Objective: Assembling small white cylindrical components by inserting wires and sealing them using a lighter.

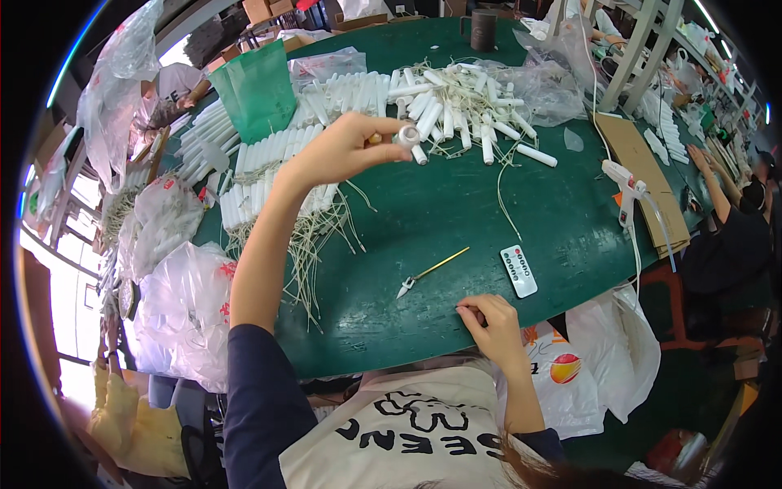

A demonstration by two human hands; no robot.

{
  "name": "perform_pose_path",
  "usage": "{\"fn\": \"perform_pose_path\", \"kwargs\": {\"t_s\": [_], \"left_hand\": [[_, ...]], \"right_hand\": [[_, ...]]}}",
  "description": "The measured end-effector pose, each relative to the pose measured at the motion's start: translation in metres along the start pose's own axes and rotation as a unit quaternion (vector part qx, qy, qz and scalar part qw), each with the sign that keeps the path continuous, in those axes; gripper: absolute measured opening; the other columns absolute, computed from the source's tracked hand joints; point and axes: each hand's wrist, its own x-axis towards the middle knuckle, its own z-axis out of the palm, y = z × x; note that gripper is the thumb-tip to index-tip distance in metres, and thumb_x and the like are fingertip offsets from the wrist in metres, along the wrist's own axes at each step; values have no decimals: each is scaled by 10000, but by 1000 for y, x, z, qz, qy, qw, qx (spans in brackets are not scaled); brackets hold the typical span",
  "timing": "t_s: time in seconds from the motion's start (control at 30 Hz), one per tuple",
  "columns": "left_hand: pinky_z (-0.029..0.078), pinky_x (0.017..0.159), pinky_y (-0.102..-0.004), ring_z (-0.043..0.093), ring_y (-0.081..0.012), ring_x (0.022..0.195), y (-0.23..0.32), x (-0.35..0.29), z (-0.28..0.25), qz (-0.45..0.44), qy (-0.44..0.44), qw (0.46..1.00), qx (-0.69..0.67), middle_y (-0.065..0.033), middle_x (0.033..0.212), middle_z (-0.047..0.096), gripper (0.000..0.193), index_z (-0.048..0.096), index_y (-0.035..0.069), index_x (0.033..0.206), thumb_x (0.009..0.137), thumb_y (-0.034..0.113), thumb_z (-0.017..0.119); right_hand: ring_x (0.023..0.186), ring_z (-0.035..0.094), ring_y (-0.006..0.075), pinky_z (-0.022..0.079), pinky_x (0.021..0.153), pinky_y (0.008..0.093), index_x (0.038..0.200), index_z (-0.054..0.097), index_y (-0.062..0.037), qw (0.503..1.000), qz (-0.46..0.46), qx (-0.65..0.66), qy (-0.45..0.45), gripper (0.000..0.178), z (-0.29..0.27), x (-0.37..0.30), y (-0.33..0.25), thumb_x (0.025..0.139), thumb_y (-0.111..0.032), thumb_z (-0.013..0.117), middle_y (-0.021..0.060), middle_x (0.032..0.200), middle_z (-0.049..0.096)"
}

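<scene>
Tube (410,137) pinched in my left hand (352,148), I hold it above the surface (383,273) near the heaped tubes (446,110); my right hand (495,328), loosely curled, is beside the remote (520,272), its grip unclear.

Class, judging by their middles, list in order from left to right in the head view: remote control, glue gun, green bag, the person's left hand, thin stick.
Green bag → left hand, holding a white tubular piece → thin stick → remote control → glue gun.

Dark mug (482,31), brown cardboard (635,175), clear bag (122,77) hanging upper left
</scene>
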Motion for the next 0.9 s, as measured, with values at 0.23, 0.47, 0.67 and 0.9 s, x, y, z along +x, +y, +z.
{"fn": "perform_pose_path", "kwargs": {"t_s": [0.23,0.47,0.67,0.9], "left_hand": [[420,663,-222,524,-55,779,37,-22,-12,178,4,964,-199,-45,873,635,451,638,-30,957,827,401,679],[344,579,-204,426,-28,675,34,-7,4,73,72,991,-91,18,749,559,291,628,1,1040,892,251,625],[388,532,-381,482,-327,535,24,-5,14,36,39,979,198,-160,571,507,326,588,17,859,914,335,539],[354,510,-324,441,-116,543,21,-23,17,-5,13,1000,-9,-33,579,499,338,599,8,899,939,334,518]], "right_hand": [[570,526,198,415,599,324,816,638,-46,1000,0,6,-3,74,1,-1,2,798,-111,668,46,682,608],[558,511,183,402,552,300,813,648,-29,1000,-14,0,7,60,2,-2,5,777,-66,677,55,682,603],[558,510,189,404,554,306,812,646,-29,1000,-20,-1,7,60,1,-2,3,778,-68,678,59,685,602],[589,525,149,415,579,258,841,642,-16,993,56,97,33,53,-1,13,-12,794,-37,657,55,708,593]]}}
